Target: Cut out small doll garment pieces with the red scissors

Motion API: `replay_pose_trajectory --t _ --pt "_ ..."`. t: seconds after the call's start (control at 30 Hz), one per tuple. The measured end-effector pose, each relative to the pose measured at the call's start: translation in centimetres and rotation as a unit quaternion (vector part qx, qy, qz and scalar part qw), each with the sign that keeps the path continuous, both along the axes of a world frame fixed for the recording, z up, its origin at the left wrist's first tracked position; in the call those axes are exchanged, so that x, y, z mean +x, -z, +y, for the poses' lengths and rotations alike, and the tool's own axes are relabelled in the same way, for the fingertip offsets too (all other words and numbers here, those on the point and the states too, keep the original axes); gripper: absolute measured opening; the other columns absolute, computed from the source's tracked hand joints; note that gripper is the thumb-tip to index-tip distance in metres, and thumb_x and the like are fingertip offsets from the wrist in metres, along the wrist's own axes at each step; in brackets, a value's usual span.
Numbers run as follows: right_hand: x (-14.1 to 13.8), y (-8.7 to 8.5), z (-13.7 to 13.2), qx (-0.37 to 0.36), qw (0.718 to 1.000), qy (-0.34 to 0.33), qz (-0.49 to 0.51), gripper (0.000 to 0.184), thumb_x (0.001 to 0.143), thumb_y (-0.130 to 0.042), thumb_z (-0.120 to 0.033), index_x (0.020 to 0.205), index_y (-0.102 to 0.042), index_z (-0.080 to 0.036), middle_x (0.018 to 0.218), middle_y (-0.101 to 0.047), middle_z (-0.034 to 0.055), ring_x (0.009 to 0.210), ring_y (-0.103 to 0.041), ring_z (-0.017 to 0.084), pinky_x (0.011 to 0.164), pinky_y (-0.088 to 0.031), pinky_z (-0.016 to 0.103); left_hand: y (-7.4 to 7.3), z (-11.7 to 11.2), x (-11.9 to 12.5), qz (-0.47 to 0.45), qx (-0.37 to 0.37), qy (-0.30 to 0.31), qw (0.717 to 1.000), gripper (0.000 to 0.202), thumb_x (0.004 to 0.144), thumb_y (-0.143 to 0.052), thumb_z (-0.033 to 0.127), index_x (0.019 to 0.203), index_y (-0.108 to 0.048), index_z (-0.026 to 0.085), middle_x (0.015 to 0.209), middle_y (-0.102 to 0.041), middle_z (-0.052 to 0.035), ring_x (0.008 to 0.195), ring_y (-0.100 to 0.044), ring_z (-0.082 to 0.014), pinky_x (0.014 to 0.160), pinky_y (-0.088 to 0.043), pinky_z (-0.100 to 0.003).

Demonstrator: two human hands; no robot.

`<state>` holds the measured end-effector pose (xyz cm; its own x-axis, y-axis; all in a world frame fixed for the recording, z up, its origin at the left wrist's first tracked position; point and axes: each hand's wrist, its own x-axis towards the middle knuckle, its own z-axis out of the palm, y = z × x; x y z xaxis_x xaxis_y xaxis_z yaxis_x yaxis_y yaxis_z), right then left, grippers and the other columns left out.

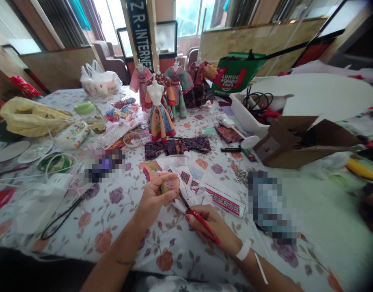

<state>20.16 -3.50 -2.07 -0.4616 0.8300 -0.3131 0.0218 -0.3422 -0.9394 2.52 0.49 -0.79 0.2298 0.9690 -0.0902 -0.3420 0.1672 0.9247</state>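
Note:
My left hand [154,196] pinches a small piece of printed fabric [170,184], orange with a flower pattern and a white border. In my right hand [209,225] is a pair of scissors [202,223] with red handles. Its dark blades lie at the white edge of the fabric, close to my left fingertips; whether they are parted I cannot tell. Just beyond my hands lie white fabric pieces and a strip with a red and black woven pattern [224,200]. Farther off, a dark patterned cloth piece [192,146] rests before a small dress form [157,95] wearing an orange and blue skirt.
Several dressed miniature forms [177,79] stand at the back. To the right are a brown cardboard box [298,150], a white bin [249,117] and a green bag [235,75]. A white power strip [42,207] with cables, a jar [90,117] and a yellow bag [34,117] occupy the left.

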Motion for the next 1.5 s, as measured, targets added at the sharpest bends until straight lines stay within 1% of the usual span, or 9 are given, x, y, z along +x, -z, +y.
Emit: replay_pose_trajectory --t 0.2,0.63,0.83,0.97,1.07,1.17,1.3,1.4,1.5 --pt "-0.04 -0.16 -0.02 0.006 1.000 0.000 -0.010 0.048 0.075 -0.062 -0.058 0.054 -0.043 -0.019 0.037 -0.034 -0.0093 0.031 -0.026 0.004 0.032 -0.016 0.018 -0.09 -0.09 0.09 -0.003 -0.005 -0.010 1.000 0.042 0.068 -0.076 0.021 0.108 -0.066 0.016 0.068 -0.052 0.0026 0.053 -0.039 -0.0054 0.048 -0.030 -0.018" --pt "0.05 0.14 -0.07 0.016 1.000 -0.004 -0.006 0.050 0.078 -0.058 -0.059 0.055 -0.040 -0.019 0.039 -0.034 -0.0088 0.033 -0.025 0.004 0.033 -0.014 0.019 0.07 -0.15 -0.01 -0.005 -0.007 -0.011 1.000 0.041 0.069 -0.076 0.020 0.109 -0.067 0.019 0.066 -0.052 0.0030 0.054 -0.039 -0.0050 0.048 -0.031 -0.017" --pt "0.03 0.46 -0.06 0.012 1.000 0.002 -0.005 0.051 0.077 -0.060 -0.059 0.053 -0.039 -0.019 0.038 -0.033 -0.0088 0.033 -0.026 0.004 0.033 -0.014 0.019 -0.01 -0.10 0.03 -0.002 -0.011 -0.012 1.000 0.040 0.069 -0.076 0.020 0.109 -0.067 0.020 0.068 -0.056 0.0024 0.056 -0.044 -0.0055 0.051 -0.034 -0.016" --pt "-0.04 0.43 -0.04 0.015 1.000 0.011 -0.010 0.051 0.077 -0.060 -0.058 0.052 -0.040 -0.019 0.037 -0.035 -0.0087 0.032 -0.027 0.004 0.032 -0.015 0.019 -0.10 -0.09 0.07 -0.016 -0.007 -0.010 1.000 0.039 0.070 -0.076 0.021 0.108 -0.067 0.019 0.066 -0.058 0.0022 0.052 -0.042 -0.0048 0.048 -0.033 -0.016" --pt "-0.09 0.27 -0.01 0.014 0.999 0.029 -0.018 0.051 0.077 -0.060 -0.059 0.051 -0.040 -0.019 0.036 -0.036 -0.0084 0.030 -0.028 0.004 0.032 -0.017 0.018 -0.07 -0.01 0.03 -0.012 -0.007 -0.030 0.999 0.034 0.072 -0.074 0.025 0.105 -0.069 0.018 0.069 -0.059 0.0010 0.052 -0.044 -0.0051 0.052 -0.037 -0.017" --pt "-0.12 0.17 0.01 0.010 0.999 0.029 -0.021 0.051 0.076 -0.060 -0.059 0.051 -0.040 -0.019 0.035 -0.036 -0.0084 0.029 -0.030 0.005 0.031 -0.018 0.018 0.15 0.15 -0.08 0.015 -0.002 -0.065 0.998 0.029 0.073 -0.073 0.030 0.100 -0.072 0.017 0.068 -0.060 0.0004 0.049 -0.040 -0.0041 0.048 -0.035 -0.017" --pt "-0.09 0.20 0.02 0.011 0.999 0.029 -0.017 0.052 0.076 -0.061 -0.058 0.050 -0.039 -0.019 0.035 -0.037 -0.0082 0.029 -0.031 0.004 0.031 -0.019 0.018 0.48 0.28 -0.21 0.027 0.006 -0.092 0.995 0.024 0.068 -0.077 0.027 0.090 -0.074 0.017 0.069 -0.062 -0.0014 0.059 -0.051 -0.0088 0.053 -0.040 -0.018" --pt "-0.03 0.24 0.00 0.008 0.999 0.044 -0.012 0.051 0.076 -0.062 -0.058 0.051 -0.039 -0.019 0.035 -0.037 -0.0085 0.028 -0.031 0.004 0.030 -0.021 0.017 0.49 0.30 -0.26 0.035 0.016 -0.075 0.996 0.018 0.071 -0.074 0.025 0.086 -0.075 0.016 0.061 -0.057 -0.0001 0.055 -0.049 -0.0086 0.051 -0.038 -0.019" --pt "0.05 0.44 -0.03 -0.002 0.999 0.054 0.002 0.050 0.076 -0.062 -0.057 0.053 -0.040 -0.019 0.035 -0.037 -0.0090 0.028 -0.033 0.005 0.030 -0.024 0.017 0.35 0.35 -0.30 0.058 0.022 -0.042 0.997 0.017 0.077 -0.067 0.027 0.086 -0.074 0.015 0.061 -0.057 -0.0007 0.051 -0.046 -0.0077 0.047 -0.035 -0.019"
